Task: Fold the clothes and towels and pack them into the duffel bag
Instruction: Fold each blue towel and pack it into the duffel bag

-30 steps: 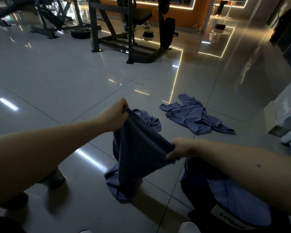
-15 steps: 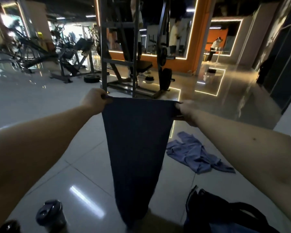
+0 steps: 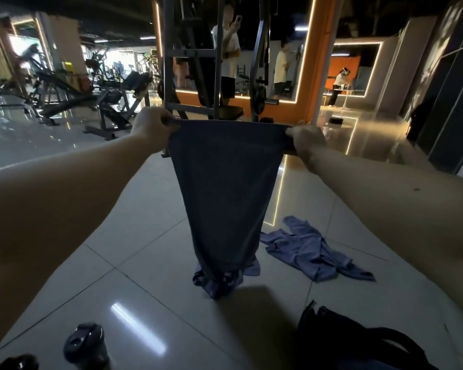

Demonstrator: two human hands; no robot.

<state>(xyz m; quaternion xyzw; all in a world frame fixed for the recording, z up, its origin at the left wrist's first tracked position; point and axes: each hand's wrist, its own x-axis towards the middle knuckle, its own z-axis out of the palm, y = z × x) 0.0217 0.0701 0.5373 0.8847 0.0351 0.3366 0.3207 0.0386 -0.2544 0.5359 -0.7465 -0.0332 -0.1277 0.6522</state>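
Glossy gym floor (image 3: 72, 268) below, the dark towel (image 3: 225, 188) hangs mid-frame, left hand (image 3: 153, 128) and right hand (image 3: 305, 141) each pinching a top corner, so best level them and meet corners squarely before the duffel bag (image 3: 345, 340) at lower right.

My left hand (image 3: 153, 126) and right hand (image 3: 304, 141) grip the top corners of the towel (image 3: 225, 188), which hangs between them. Right of the towel's lower end a shirt (image 3: 310, 249) lies on the floor (image 3: 150, 263). Nearer me on that side sits the duffel bag (image 3: 345, 340) (a bottle (image 3: 86, 343) stands nearer, to the left). Behind the towel stands a rack (image 3: 190, 62).
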